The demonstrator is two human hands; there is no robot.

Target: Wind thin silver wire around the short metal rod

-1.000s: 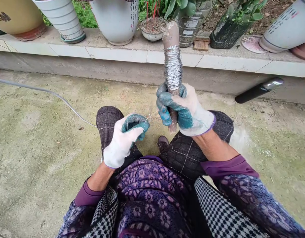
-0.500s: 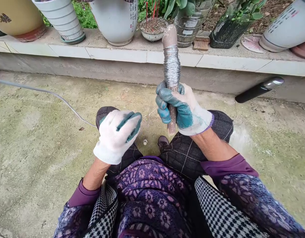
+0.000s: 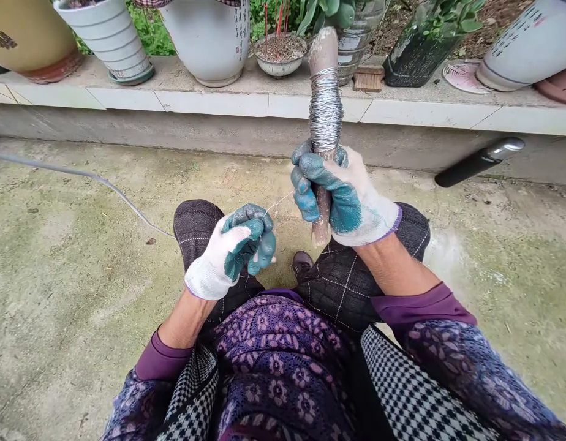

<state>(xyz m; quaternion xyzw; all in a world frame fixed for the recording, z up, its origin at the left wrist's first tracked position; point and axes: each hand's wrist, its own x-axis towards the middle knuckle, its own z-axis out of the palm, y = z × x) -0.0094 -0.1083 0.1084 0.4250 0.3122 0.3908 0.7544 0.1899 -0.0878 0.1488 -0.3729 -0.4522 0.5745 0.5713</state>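
In my right hand (image 3: 342, 190), gloved in white and teal, a thick wooden stick (image 3: 323, 52) stands nearly upright. Many turns of silvery wire (image 3: 326, 110) are wound round its upper half, just above my fingers. My left hand (image 3: 239, 248), in a matching glove, is closed on a thin strand of wire (image 3: 279, 201). That strand runs up and right from the left fingers to my right hand, where its end is hidden. Both hands are above my knees, some distance apart.
A tiled ledge (image 3: 209, 104) crosses the view ahead, carrying several flower pots, among them a white pot (image 3: 207, 43), and a small brush (image 3: 368, 79). A black cylinder with a silvery end (image 3: 478, 162) leans near the ledge at right. A grey hose (image 3: 81, 170) lies on the concrete at left.
My left hand has turned over, so its teal palm side and curled fingers show, and the strand is now plainly visible. The stick has shifted slightly right in the view.
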